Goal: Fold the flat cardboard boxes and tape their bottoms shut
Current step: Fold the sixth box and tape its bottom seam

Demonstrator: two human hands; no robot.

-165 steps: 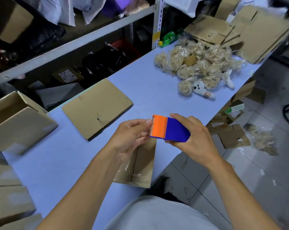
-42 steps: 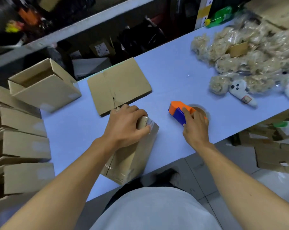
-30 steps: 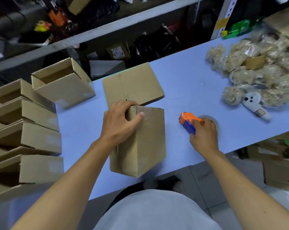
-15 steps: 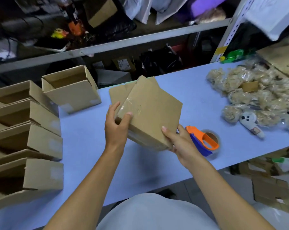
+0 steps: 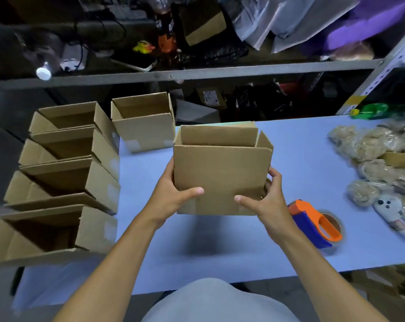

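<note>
A: What is different from half a second ago?

B: Then the folded cardboard box (image 5: 222,175) was tilted with its taped bottom facing the camera. Now it is upright, open top toward the shelf, lifted clear of the blue table (image 5: 301,159); its shadow lies below it.

A: And the hands?

B: The left hand (image 5: 173,196) grips the box's lower left corner, thumb curled across the front panel. The right hand (image 5: 264,201) grips the lower right corner the same way, fingers wrapped round the side. Both are closed on the box.

A: The tape dispenser (image 5: 313,226)?

B: A second back the right hand was on it. It now lies on the table at four o'clock of the box, just beside the right wrist, nobody holding it.

A: So this box is done?

B: I judge so: taping finished, and it looks ready to join the finished boxes (image 5: 64,173) stacked at nine o'clock, or the single open box (image 5: 143,126) at eleven. A flat cardboard blank (image 5: 234,123) peeks out behind it, likely next.
</note>
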